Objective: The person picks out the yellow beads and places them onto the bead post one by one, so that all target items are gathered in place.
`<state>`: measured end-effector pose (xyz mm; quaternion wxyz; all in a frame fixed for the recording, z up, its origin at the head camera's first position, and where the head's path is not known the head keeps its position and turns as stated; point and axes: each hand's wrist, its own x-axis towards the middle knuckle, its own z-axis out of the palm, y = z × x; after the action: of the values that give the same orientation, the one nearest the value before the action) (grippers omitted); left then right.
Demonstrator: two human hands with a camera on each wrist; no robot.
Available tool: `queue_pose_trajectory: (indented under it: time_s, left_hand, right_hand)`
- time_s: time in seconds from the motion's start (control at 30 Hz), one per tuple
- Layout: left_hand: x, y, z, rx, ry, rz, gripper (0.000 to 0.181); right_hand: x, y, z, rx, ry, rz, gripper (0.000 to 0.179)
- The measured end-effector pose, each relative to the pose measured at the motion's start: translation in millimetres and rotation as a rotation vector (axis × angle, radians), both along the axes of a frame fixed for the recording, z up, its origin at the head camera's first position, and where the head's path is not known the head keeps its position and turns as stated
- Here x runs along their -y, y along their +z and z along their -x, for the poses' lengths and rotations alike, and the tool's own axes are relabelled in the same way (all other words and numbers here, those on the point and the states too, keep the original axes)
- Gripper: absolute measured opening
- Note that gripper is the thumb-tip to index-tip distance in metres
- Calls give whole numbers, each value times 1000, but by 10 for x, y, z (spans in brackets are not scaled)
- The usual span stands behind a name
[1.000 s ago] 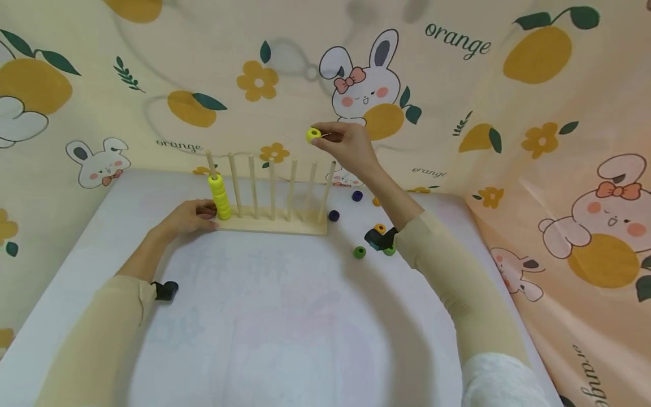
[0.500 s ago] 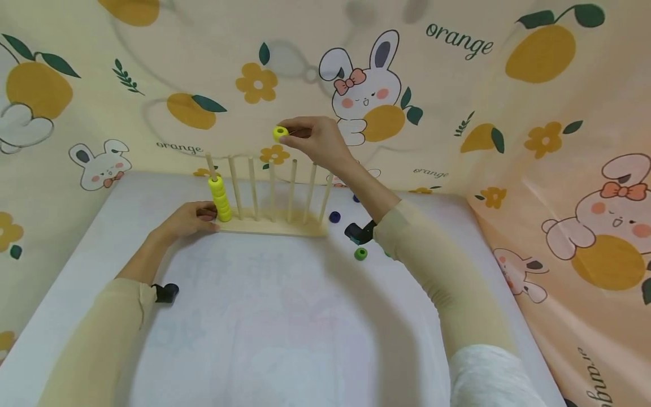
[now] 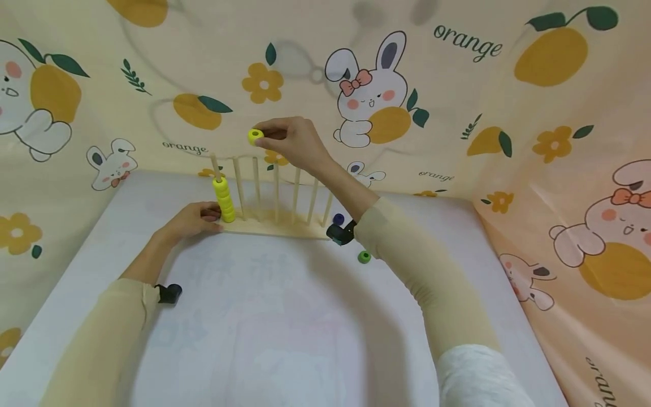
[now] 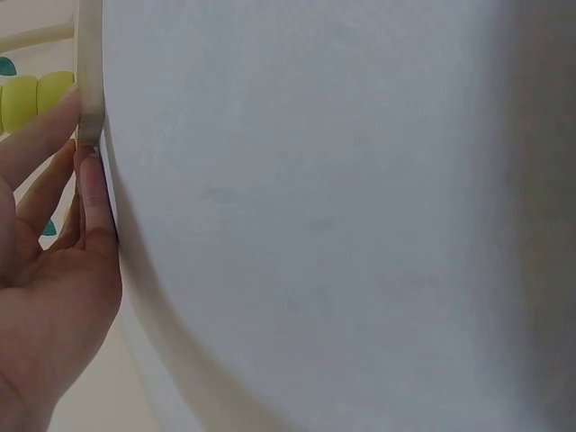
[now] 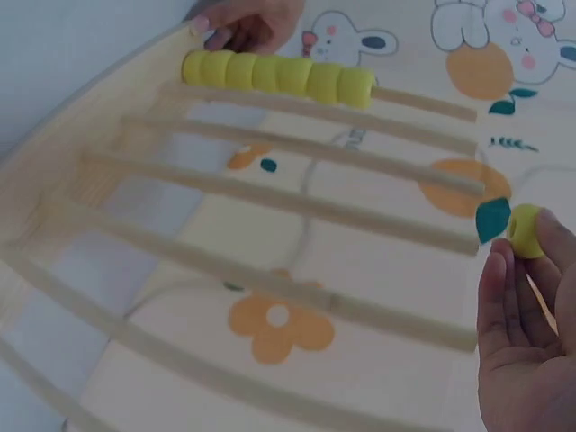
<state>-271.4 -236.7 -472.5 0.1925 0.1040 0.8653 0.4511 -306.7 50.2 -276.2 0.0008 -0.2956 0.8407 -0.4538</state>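
Note:
My right hand [image 3: 294,141] pinches a yellow bead [image 3: 255,136] between thumb and fingertips, in the air above the wooden peg rack [image 3: 274,229]. In the right wrist view the bead [image 5: 525,230] is apart from the peg tips, its hole partly showing. Several yellow beads [image 3: 224,200] are stacked on the leftmost peg, whose upper part is bare; the other pegs carry none. At the rack's left end my left hand [image 3: 190,220] grips the base; in the left wrist view the thumb and fingers of this hand [image 4: 63,297] close on the base's end [image 4: 90,81].
Right of the rack, a dark blue bead [image 3: 338,219] and a green bead [image 3: 364,257] lie on the white table [image 3: 264,316]. My right forearm covers part of that area. A patterned cloth [image 3: 305,34] hangs behind and at both sides.
My right hand has carried the yellow bead leftward, from near the rack's right end to above its left pegs. The left hand and the rack have stayed in place.

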Motion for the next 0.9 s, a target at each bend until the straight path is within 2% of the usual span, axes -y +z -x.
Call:
queue_pose_trajectory:
  time_s: [0.27, 0.4, 0.63, 0.9]
  left_hand:
    - [7, -10, -18, -5, 6, 26, 73]
    - [0, -1, -24, -6, 11, 18, 72]
    - [-3, 13, 17, -17, -10, 33, 71]
    - [15, 23, 39, -10, -15, 21, 71]
  right_hand:
    - [227, -22, -22, 42, 42, -14, 33]
    - [347, -9, -27, 37, 63, -33, 31]
    - [511, -21, -23, 47, 99, -83, 30]
    - [642, -30, 1, 22, 90, -160, 36]
